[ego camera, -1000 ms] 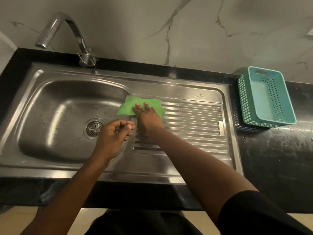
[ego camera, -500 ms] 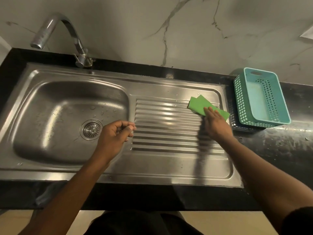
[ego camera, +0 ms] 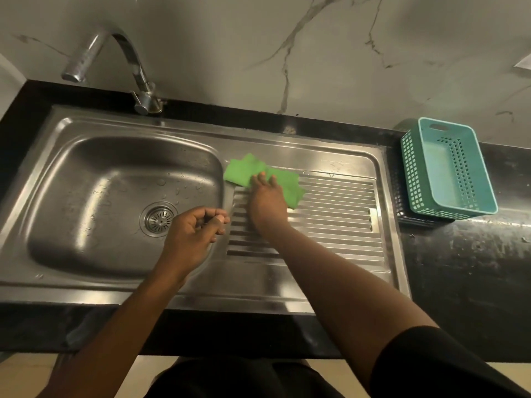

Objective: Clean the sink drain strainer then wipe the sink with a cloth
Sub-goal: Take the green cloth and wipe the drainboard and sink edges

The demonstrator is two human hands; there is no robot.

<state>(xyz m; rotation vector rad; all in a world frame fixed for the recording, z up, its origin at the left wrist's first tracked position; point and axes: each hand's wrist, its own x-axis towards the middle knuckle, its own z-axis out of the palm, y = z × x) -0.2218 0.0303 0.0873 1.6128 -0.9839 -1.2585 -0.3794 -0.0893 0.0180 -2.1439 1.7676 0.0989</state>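
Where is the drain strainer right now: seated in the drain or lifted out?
Seated. The drain strainer lies flush in the drain hole at the bottom of the sink basin, with nothing lifting it.

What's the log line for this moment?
phase: wiping | right hand: pressing green cloth on ribbed steel drainboard | left hand: curled, over basin | round metal strainer: seated in drain
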